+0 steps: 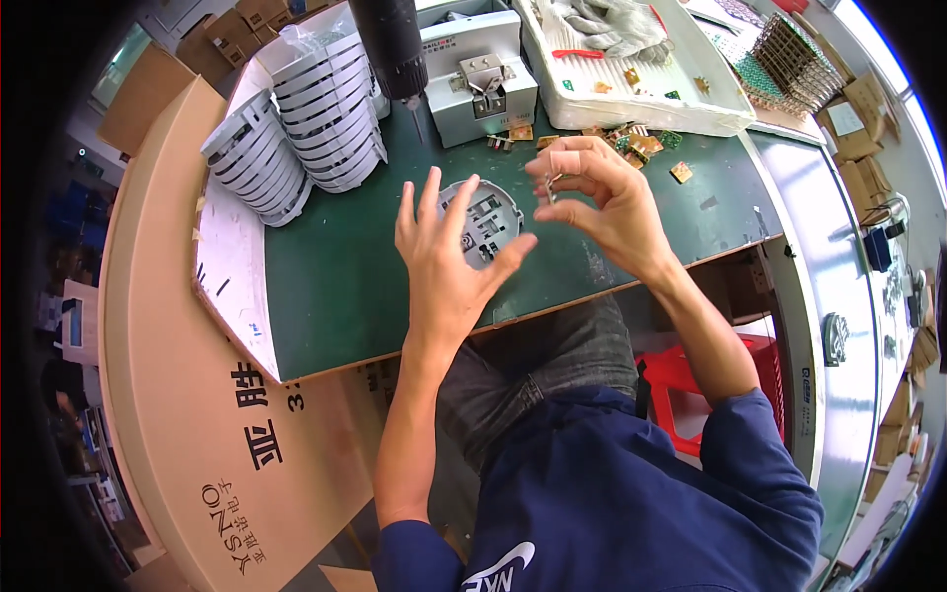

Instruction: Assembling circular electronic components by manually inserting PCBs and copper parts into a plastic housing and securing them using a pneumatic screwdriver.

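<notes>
The left hand covers some of the round gray piece beneath it, the shiny bit in the right hand is too tiny to tell, and the black tool beyond them is cut off on top.

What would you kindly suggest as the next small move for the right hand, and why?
I would probably bring the small metal part leftward over the grey round housing: the right hand holds it at the fingertips just right of the housing, whose cut-outs face up, and the left hand is spread there, though its contact is unclear.
</notes>
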Motion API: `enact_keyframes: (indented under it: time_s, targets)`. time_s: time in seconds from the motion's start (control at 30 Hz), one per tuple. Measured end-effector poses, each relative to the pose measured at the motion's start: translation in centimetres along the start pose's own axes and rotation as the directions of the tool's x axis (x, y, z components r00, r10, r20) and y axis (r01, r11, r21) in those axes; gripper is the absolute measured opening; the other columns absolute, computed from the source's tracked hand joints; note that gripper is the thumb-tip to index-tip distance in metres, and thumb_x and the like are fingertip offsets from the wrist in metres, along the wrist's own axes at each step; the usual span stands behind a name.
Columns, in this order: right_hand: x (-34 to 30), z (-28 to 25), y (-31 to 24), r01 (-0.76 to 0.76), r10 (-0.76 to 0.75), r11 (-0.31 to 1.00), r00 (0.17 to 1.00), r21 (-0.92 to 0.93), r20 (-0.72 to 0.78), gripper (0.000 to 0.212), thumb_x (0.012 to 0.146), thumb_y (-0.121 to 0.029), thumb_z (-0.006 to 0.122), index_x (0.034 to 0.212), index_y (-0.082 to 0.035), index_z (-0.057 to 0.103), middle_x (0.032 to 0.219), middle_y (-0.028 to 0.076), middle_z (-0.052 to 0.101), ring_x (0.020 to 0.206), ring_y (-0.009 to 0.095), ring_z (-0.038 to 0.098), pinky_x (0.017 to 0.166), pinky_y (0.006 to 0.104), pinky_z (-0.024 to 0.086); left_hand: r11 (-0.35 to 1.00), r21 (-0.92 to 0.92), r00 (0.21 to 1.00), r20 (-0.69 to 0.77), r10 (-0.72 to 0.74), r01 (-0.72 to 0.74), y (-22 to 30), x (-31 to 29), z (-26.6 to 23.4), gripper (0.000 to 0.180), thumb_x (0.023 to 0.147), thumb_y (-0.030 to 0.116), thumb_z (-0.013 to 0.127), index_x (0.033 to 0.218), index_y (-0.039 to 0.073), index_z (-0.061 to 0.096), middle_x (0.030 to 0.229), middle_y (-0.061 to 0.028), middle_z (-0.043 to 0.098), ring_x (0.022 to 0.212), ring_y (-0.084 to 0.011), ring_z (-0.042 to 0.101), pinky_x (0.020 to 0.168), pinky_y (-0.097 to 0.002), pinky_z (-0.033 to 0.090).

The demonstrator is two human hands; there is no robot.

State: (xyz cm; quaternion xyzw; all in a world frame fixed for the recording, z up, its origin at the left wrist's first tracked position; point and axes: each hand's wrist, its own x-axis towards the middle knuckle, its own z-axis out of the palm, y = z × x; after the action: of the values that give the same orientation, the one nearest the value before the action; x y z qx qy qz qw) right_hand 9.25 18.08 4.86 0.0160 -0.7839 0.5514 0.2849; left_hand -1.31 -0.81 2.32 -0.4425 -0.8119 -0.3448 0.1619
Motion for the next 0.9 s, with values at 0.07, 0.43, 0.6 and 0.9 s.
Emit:
enact_keyframes:
  time_s: [0.07,0.43,0.6,0.9]
  targets:
    - [-0.3,-0.1,-0.4,0.028,-0.028,1.0,0.999,-0.014,0.029,0.042,0.083,0.012,0.076,0.121,-0.003,0.071,0.126,0.009,0.061,0.107,0.017,0.066,0.09,0.0289,0.059,0.91,-0.388,0.988,0.085,-0.125,0.149,1.0,0.7,-1.0,0.071,0.086,0.052,0.08,0.135,0.002,0.064,0.139,-0.0225,0.058,0.13,-0.0346,0.054,0.107,-0.0468,0.044]
    - [-1.2,1.9,-1.0,-0.162,0.125,0.966,0.974,0.202,0.188,0.045,0.088,0.009,0.073,0.131,-0.003,0.067,0.118,0.006,0.068,0.111,0.016,0.066,0.099,0.0318,0.056,0.317,-0.866,0.912,0.306,-0.272,0.385,1.8,0.0,-1.1,0.03,0.093,0.019,0.08,0.116,0.002,0.072,0.1,-0.0052,0.075,0.091,-0.0125,0.069,0.086,-0.0292,0.054]
    - [-1.2,1.6,-1.9,-0.324,0.264,0.898,0.938,0.299,0.223,0.045,0.092,0.003,0.072,0.136,0.002,0.062,0.127,0.007,0.066,0.115,0.016,0.066,0.102,0.0303,0.055,0.41,-0.855,0.939,0.22,-0.266,0.317,1.7,-0.1,-1.1,0.028,0.093,0.016,0.08,0.115,0.001,0.072,0.103,-0.0063,0.075,0.091,-0.0137,0.069,0.086,-0.0296,0.055]
    - [-2.2,2.1,0.0,-0.207,0.171,0.919,0.976,0.337,0.135,0.035,0.095,0.006,0.067,0.13,0.002,0.063,0.13,0.01,0.065,0.117,0.018,0.066,0.104,0.0316,0.055,0.728,-0.679,0.975,-0.087,-0.205,0.093,1.6,-1.2,-0.7,0.023,0.089,0.012,0.081,0.108,0.003,0.073,0.108,-0.009,0.076,0.095,-0.0174,0.071,0.082,-0.0294,0.055]
